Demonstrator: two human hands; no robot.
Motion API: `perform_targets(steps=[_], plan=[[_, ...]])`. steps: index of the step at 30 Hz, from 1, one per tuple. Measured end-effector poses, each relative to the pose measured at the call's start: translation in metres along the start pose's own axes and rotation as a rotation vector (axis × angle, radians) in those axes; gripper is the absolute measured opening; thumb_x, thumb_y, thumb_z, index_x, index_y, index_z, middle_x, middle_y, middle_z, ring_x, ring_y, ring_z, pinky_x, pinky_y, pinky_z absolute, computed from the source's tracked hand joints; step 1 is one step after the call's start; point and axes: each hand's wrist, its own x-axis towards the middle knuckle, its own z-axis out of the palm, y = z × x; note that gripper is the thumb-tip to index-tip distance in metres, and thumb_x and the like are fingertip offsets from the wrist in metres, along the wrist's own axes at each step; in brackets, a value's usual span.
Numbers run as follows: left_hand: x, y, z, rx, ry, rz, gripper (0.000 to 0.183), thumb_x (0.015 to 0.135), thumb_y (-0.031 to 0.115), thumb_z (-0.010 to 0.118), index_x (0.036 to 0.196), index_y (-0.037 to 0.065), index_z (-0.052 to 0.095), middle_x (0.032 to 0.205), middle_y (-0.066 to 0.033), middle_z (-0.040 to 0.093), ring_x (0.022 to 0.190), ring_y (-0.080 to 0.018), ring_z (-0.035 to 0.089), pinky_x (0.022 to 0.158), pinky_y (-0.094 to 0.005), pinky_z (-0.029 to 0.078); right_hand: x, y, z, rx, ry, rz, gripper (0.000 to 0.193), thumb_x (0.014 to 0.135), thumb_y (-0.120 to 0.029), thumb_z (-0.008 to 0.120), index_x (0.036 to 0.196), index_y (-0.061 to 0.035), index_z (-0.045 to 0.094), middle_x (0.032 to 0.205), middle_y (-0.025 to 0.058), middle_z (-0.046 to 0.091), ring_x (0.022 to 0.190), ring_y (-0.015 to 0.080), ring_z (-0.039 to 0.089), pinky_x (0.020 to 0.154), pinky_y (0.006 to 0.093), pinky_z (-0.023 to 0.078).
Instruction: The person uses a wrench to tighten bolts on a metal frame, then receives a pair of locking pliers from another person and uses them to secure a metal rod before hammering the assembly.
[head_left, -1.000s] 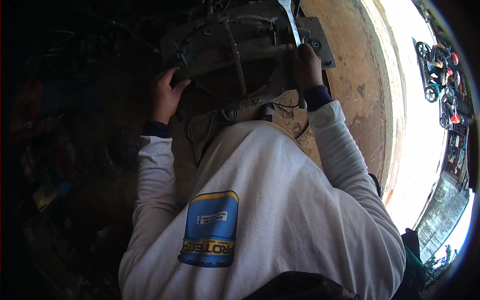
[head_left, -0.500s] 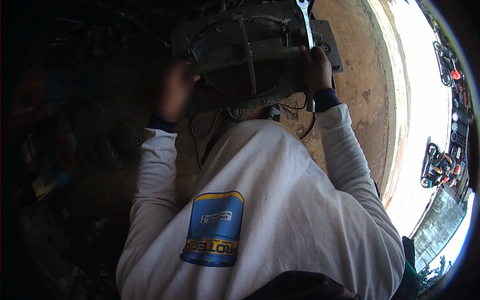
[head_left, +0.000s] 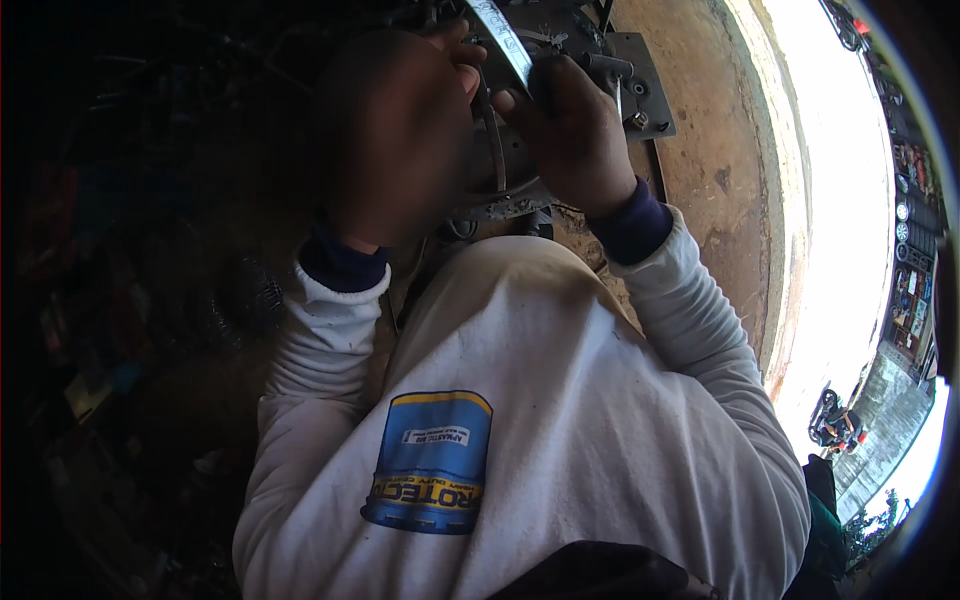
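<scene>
My right hand (head_left: 580,135) is closed round a shiny metal spanner (head_left: 503,38), whose shank points up and to the left past the picture's top edge. Close beside it, my left hand (head_left: 395,140) is raised, large and blurred. Its bent fingertips are near the spanner, and what they hold, if anything, is hidden. Beneath both hands lies a dark metal plate assembly (head_left: 655,105) with a curved strap (head_left: 493,150) across it. A short dark cylinder (head_left: 607,66) shows just beyond my right hand. My hands cover much of the assembly.
Brown, worn floor (head_left: 690,150) stretches to the right, with a sunlit strip (head_left: 835,200) beyond it. A motorcycle (head_left: 835,425) stands out there at the far right. The left side is very dark, with cluttered shapes and a yellowish item (head_left: 95,395).
Both hands have come together and up from the assembly's sides. The spanner has swung left in my right hand. The long bar that lay between my hands is no longer visible there.
</scene>
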Motion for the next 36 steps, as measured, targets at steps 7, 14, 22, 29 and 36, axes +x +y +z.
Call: perform_targets(steps=[7,14,22,29,36], plan=[[0.008,-0.014,-0.020,-0.239,-0.048,-0.109,0.027,0.100,0.026,0.056,0.108,0.002,0.066,0.096,-0.0020,0.068,0.080,-0.0018,0.055,0.068,-0.0176,0.042,0.011,-0.009,0.005,-0.007,-0.340,-0.155,0.045,0.084,-0.024,0.074,0.119,-0.0008,0.058,0.084,0.0164,0.065,0.073,0.0274,0.066,0.065,0.0357,0.051],[0.030,-0.019,-0.008,-0.203,-0.137,-0.112,0.026,0.100,0.024,0.055,0.108,0.002,0.066,0.095,-0.0042,0.068,0.089,-0.0080,0.061,0.080,-0.0233,0.047,0.024,0.009,-0.008,0.070,-0.338,-0.131,0.039,0.087,-0.022,0.071,0.117,0.0006,0.058,0.080,0.0154,0.063,0.069,0.0258,0.063,0.065,0.0341,0.049],[0.011,-0.012,-0.018,-0.154,-0.153,-0.050,0.026,0.100,0.024,0.056,0.110,0.002,0.065,0.099,-0.0051,0.068,0.093,-0.0102,0.062,0.082,-0.0246,0.049,0.001,-0.006,0.002,0.055,-0.289,-0.156,0.028,0.091,-0.019,0.066,0.111,-0.0002,0.060,0.073,0.0103,0.057,0.064,0.0176,0.056,0.060,0.0312,0.046],[-0.010,-0.027,-0.061,0.001,-0.145,-0.151,0.026,0.097,0.020,0.061,0.114,0.002,0.063,0.096,-0.0025,0.067,0.089,-0.0066,0.061,0.078,-0.0207,0.048,-0.073,0.034,-0.026,0.155,0.035,0.285,0.019,0.094,-0.018,0.063,0.093,0.0010,0.061,0.068,0.0040,0.056,0.061,0.0070,0.045,0.053,0.0271,0.040],[-0.058,-0.080,-0.091,0.104,0.115,-0.273,0.023,0.096,0.015,0.062,0.115,0.003,0.062,0.097,-0.0006,0.066,0.089,-0.0049,0.059,0.079,-0.0188,0.046,-0.151,0.060,-0.039,-0.066,0.033,0.528,0.022,0.091,-0.019,0.065,0.098,0.0012,0.065,0.069,0.0109,0.061,0.060,0.0187,0.057,0.055,0.0324,0.045]])
